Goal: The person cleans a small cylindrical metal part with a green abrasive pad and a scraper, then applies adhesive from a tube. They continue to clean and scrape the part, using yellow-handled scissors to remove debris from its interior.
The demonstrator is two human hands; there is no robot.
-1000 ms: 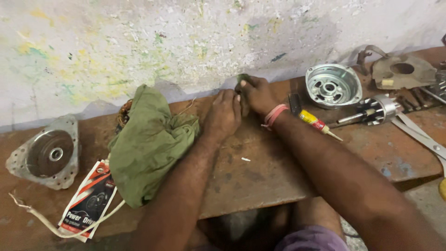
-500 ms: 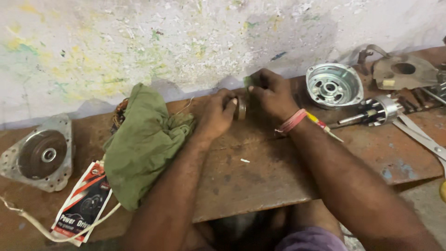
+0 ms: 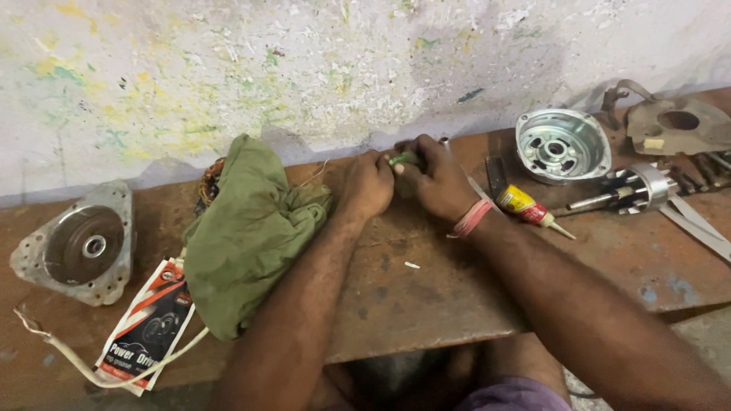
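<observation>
Both hands have slid back toward the tabletop's far edge, pressed together by the wall. The left hand (image 3: 367,183) and right hand (image 3: 435,179) are both pinched shut around a small green piece (image 3: 403,159) — half a second ago a round part showed between them, now it's hidden. Green cloth (image 3: 247,228) sits just left; glue tube (image 3: 529,209) just right. Looks like fine fitting work — still mid-step.

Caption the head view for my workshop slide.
Both hands, left hand and right hand, pinch a small green piece over a rusty metal bench.
</observation>
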